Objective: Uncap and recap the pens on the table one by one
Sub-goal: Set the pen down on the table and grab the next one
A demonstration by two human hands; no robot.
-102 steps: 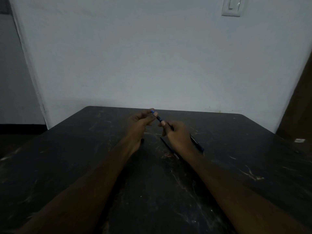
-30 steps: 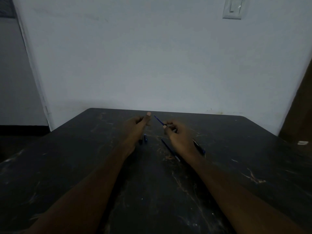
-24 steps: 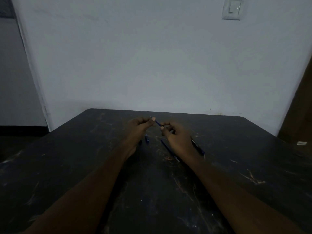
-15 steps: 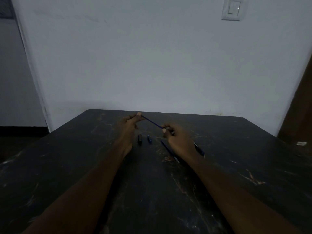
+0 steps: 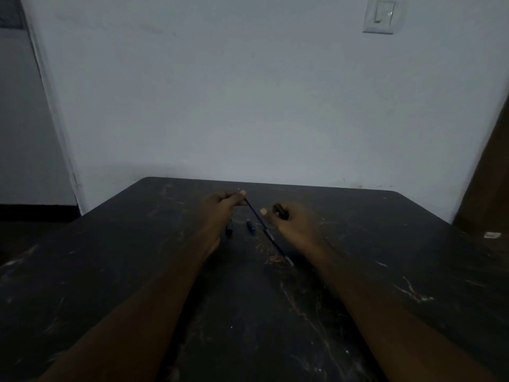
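Note:
My left hand [image 5: 221,204] pinches the top end of a thin blue pen insert [image 5: 252,209] that slants down to the right above the dark table [image 5: 248,312]. My right hand [image 5: 296,223] is closed on a dark pen barrel [image 5: 280,210], whose open end points toward the insert and sits apart from it. Between my hands a blue cap [image 5: 250,226] and a dark cap [image 5: 228,231] lie on the table. Another pen [image 5: 278,248] lies slantwise just left of my right wrist.
The table's far edge meets a pale wall [image 5: 248,106] with a light switch [image 5: 381,15]. A brown door edge [image 5: 490,172] stands at the right. A small white object [image 5: 492,235] lies beyond the table's right side.
The thin blue insert has come out of the barrel. My left hand drew it away to the left, then moved back nearer, and the two parts are now separate.

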